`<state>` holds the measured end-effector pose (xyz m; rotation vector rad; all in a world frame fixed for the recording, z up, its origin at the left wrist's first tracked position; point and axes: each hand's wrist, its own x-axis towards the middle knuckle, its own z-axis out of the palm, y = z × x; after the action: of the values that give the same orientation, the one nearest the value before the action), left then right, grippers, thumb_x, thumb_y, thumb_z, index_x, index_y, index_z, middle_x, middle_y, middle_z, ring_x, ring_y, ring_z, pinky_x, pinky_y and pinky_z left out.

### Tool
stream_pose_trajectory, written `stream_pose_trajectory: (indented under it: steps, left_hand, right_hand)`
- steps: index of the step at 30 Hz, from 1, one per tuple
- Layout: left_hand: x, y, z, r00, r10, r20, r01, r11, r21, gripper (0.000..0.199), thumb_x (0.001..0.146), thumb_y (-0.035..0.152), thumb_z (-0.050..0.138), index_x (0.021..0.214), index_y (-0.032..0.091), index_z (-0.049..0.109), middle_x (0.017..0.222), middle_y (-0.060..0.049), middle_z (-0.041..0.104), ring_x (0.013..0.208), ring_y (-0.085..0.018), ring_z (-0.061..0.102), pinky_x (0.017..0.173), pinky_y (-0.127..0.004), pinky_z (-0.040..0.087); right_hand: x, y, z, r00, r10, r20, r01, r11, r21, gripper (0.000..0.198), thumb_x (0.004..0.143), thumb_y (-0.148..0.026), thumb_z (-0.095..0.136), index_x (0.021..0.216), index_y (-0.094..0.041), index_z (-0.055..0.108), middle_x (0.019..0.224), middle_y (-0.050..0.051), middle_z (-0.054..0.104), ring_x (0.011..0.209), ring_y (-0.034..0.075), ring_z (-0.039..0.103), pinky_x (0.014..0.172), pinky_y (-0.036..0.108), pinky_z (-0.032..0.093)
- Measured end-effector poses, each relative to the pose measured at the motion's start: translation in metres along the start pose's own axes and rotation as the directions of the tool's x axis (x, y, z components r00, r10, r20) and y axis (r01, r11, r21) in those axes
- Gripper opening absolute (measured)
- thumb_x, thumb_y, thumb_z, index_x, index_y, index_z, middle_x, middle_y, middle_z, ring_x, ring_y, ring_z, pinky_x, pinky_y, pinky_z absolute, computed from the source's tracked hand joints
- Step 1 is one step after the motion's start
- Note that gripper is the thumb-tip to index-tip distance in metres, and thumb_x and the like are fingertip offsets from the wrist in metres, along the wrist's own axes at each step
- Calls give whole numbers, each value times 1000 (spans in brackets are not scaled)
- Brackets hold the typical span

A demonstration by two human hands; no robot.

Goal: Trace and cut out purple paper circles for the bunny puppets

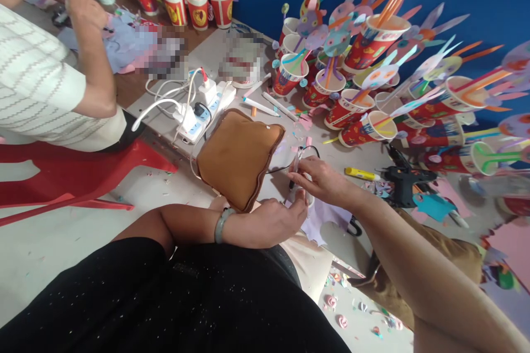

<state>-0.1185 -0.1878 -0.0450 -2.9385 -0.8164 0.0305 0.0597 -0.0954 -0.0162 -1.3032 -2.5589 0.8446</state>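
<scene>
The right hand (318,177) pinches an indistinct small item (297,159) at one o'clock from the left hand (271,222), probably held close for steadiness; whether the left grip is closed cannot be told. Paper (323,224) lies at three o'clock, a cushion (240,154) at eleven.

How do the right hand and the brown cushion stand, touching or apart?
Apart. The head view shows a visible gap, crossed by a black cable, between the right hand and the brown cushion.
</scene>
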Motion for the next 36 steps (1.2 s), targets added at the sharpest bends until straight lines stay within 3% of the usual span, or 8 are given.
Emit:
stream_pose_trajectory:
  steps: [11, 21, 28, 36]
  left_hand:
    - [1, 2, 4, 999, -39, -37, 38, 999, -14, 53, 101, 21, 25, 150, 2, 35, 160, -31, 24, 97, -22, 71, 49, -26, 47]
    - [4, 4, 6, 998, -45, -34, 46, 999, 14, 53, 100, 16, 28, 150, 5, 38, 157, -28, 34, 105, -23, 69, 50, -25, 49]
    - [3, 3, 6, 998, -46, -44, 47, 999, 27, 52, 99, 15, 35, 149, 4, 41, 157, -30, 31, 75, -17, 70, 49, -26, 48]
    - [1, 0, 0, 999, -39, -20, 39, 999, 19, 54, 98, 16, 38, 151, 4, 37, 158, -33, 27, 68, -14, 69, 49, -26, 48]
  right_hand:
    - [-1, 14, 0, 998, -10, -62, 15, 997, 73, 40, 98, -53, 45, 79, -21, 61, 69, 4, 67, 64, 17, 60, 63, 29, 44]
    - [-12, 22, -2, 985, 136, -109, -116, 978, 174, 35, 95, -53, 51, 83, -21, 62, 67, 2, 69, 60, 16, 61, 58, 28, 46]
    - [-20, 28, 5, 970, 208, -126, -149, 916, 371, 40, 92, -59, 54, 85, -20, 60, 69, 2, 66, 60, 16, 61, 58, 28, 49]
    - [-24, 32, 8, 957, 238, -166, -147, 891, 430, 43, 91, -62, 56, 83, -19, 59, 70, 1, 62, 59, 14, 57, 56, 27, 46]
